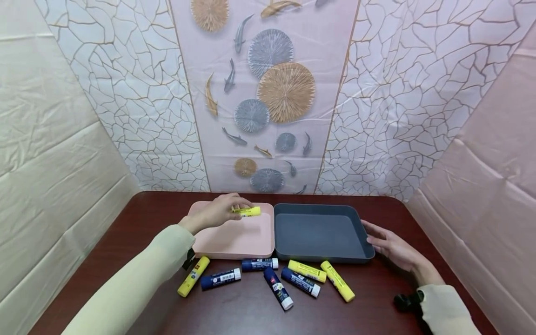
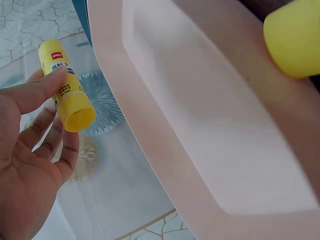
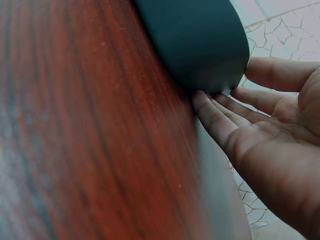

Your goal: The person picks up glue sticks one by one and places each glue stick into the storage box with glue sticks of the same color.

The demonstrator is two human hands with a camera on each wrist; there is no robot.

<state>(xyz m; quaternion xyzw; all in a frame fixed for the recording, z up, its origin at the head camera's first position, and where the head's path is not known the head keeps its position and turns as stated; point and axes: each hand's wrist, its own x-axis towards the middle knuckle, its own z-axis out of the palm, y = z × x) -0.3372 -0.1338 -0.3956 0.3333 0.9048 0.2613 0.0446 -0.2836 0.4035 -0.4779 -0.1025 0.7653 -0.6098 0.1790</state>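
My left hand (image 1: 219, 211) pinches a yellow glue stick (image 1: 250, 211) between thumb and fingers, above the pink tray (image 1: 234, 255). In the left wrist view the glue stick (image 2: 66, 85) has a small red label and the thumb lies across its side. At the right, my right hand (image 1: 393, 246) touches the right side of the dark grey tray (image 1: 322, 237) with fairly straight fingers. The right wrist view has those fingertips low against the outer wall of the grey tray (image 3: 200, 45), near the tabletop. Both trays stand side by side.
In front of the trays lie several blue glue sticks with white caps, one of them (image 1: 278, 288) nearest the front. Three yellow glue sticks lie there too, including one (image 1: 193, 276) at the left and one (image 1: 337, 281) at the right. A patterned cloth (image 1: 268, 139) hangs behind the table.
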